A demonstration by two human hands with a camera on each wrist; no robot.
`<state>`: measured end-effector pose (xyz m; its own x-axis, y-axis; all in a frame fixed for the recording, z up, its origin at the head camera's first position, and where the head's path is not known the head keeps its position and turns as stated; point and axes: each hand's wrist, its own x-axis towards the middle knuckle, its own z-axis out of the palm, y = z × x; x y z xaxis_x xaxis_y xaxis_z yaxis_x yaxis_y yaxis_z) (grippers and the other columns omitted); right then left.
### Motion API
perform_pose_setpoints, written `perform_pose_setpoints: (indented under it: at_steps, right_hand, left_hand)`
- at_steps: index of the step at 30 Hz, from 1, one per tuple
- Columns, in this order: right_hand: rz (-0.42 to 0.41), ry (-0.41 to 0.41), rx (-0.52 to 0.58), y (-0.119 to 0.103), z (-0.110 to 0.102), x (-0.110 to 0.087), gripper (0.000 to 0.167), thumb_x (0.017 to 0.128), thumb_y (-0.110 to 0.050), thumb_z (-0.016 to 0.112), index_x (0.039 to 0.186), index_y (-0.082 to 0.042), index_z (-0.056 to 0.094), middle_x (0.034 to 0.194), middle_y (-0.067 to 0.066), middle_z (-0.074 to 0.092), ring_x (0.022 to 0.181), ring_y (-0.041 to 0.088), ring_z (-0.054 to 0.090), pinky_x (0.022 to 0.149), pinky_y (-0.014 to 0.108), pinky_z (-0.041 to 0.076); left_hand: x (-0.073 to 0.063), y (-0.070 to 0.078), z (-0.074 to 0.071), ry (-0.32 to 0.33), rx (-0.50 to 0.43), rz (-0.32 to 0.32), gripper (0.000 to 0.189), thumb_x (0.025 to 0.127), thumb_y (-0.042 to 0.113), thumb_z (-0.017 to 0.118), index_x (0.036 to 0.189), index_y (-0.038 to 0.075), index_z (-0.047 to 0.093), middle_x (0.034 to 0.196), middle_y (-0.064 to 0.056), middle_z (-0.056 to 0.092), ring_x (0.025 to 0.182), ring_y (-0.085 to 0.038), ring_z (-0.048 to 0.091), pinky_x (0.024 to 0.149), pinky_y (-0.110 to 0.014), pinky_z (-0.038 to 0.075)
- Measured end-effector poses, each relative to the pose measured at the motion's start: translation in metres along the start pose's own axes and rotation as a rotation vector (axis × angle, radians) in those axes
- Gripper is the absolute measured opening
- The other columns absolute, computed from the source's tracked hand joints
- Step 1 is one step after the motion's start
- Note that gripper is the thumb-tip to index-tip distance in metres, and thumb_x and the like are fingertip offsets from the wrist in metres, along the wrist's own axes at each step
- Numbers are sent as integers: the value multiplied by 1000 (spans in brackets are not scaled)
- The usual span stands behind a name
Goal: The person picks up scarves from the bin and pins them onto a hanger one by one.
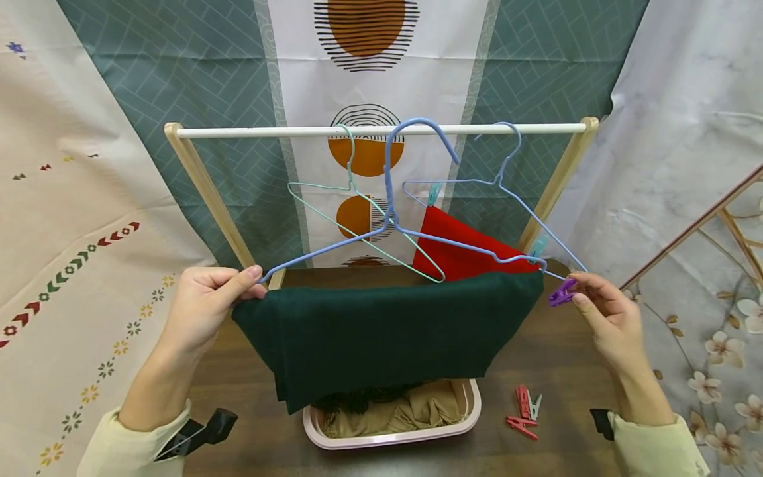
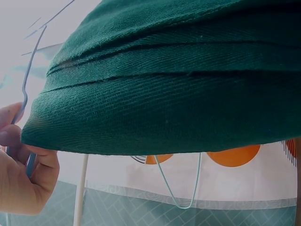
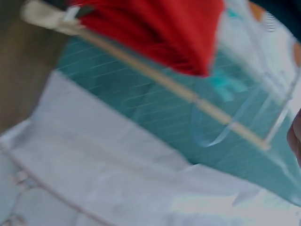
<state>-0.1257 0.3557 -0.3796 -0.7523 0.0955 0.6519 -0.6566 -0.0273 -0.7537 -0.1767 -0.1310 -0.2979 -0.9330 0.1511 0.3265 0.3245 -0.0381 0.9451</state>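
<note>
The dark green cloth [image 1: 381, 338] is between the person's two hands, in front of the rail [image 1: 250, 132] and partly over the basket [image 1: 393, 440], its upper edge just under the arms of a blue hanger [image 1: 389, 192]. The left hand [image 1: 205, 301] has its fingers curled and its thumb pressed down, gripping the hanger's left end together with the cloth's near corner. The right hand [image 1: 610, 315] pinches a purple peg [image 1: 562, 292] between thumb and fingertips, just beside the cloth's right end; whether the peg's mouth is spread cannot be told, and the right wrist view is blurred. The step in hand looks like pegging the cloth's right end to the hanger. Done well, it would probably call for a steady left grip, since no hand has hold of the hanger's right end and that side could dip or swing. The cloth is best drawn flat along the wire first — slack there would likely leave a sag — and the peg squeezed wide enough to straddle both wire and fabric, close to the hanger's end. The red cloth [image 1: 467, 264] behind, held by teal pegs [image 1: 434, 193], offers a fair pattern for placing it.
</note>
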Motion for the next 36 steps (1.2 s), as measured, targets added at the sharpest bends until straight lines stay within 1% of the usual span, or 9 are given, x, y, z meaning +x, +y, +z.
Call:
perform_pose_setpoints:
  at_steps: [1, 3, 8, 14, 22, 26, 29, 33, 36]
  right_hand:
    - [-28, -2, 26, -4, 5, 4, 22, 86, 18, 45, 106, 23, 50, 97, 12, 63, 76, 12, 56, 61, 13, 43]
    - [-66, 6, 93, -11, 14, 11, 20, 85, 19, 45, 104, 25, 50, 97, 16, 62, 75, 14, 56, 61, 14, 44]
    - [-113, 50, 195, -21, 32, 22, 17, 81, 23, 47, 97, 28, 51, 96, 22, 61, 83, 22, 59, 74, 22, 49]
    - [-238, 83, 275, -27, 51, 30, 10, 73, 24, 58, 81, 28, 54, 85, 27, 62, 82, 30, 57, 71, 25, 51]
    - [-313, 82, 372, -25, 69, 34, 22, 64, 24, 66, 72, 22, 46, 79, 28, 62, 74, 31, 61, 70, 28, 53]
    - [-325, 73, 322, -22, 69, 33, 24, 63, 23, 69, 72, 21, 47, 78, 26, 61, 73, 29, 62, 70, 27, 52]
    - [-315, 35, 210, -22, 67, 33, 25, 64, 18, 71, 75, 20, 49, 81, 23, 59, 75, 26, 64, 71, 26, 52]
    - [-345, 11, 76, -23, 67, 32, 23, 68, 12, 72, 72, 18, 51, 84, 20, 58, 82, 23, 62, 72, 21, 50]
    - [-381, 23, 38, -24, 72, 32, 23, 68, 9, 74, 70, 18, 53, 83, 21, 61, 86, 24, 56, 69, 19, 47]
  left_hand:
    - [0, 0, 0, -1, -2, 0, 32, 86, -7, 55, 66, 11, 72, 59, -1, 66, 57, -8, 62, 57, -18, 49]
    - [0, 0, 0, -5, -8, 0, 32, 86, -7, 55, 66, 11, 72, 59, -1, 65, 57, -8, 62, 57, -18, 49]
    - [-1, 0, 0, -11, -21, 2, 33, 86, -8, 54, 66, 11, 72, 60, -1, 65, 57, -9, 62, 59, -18, 50]
    - [-2, 0, 0, -20, -12, 10, 32, 86, -8, 54, 64, 9, 72, 58, -3, 65, 56, -9, 61, 56, -19, 49]
    - [-5, 0, 0, -49, -40, 52, 35, 85, -11, 52, 53, -2, 62, 47, -4, 56, 54, -13, 60, 55, -21, 47]
    - [-6, 0, -2, -40, -58, 62, 39, 85, -13, 52, 47, -1, 55, 43, -4, 50, 53, -13, 59, 51, -20, 42]
    - [-7, 1, -3, -32, -60, 63, 41, 85, -13, 51, 46, 0, 52, 42, -4, 47, 53, -13, 60, 48, -21, 40]
    - [-7, 2, -5, -22, -61, 53, 43, 86, -13, 49, 44, 0, 48, 41, -4, 44, 55, -14, 63, 53, -19, 45]
    - [-7, 2, -6, -17, -74, 51, 45, 87, -12, 48, 44, 0, 45, 40, -4, 42, 56, -15, 64, 59, -20, 49]
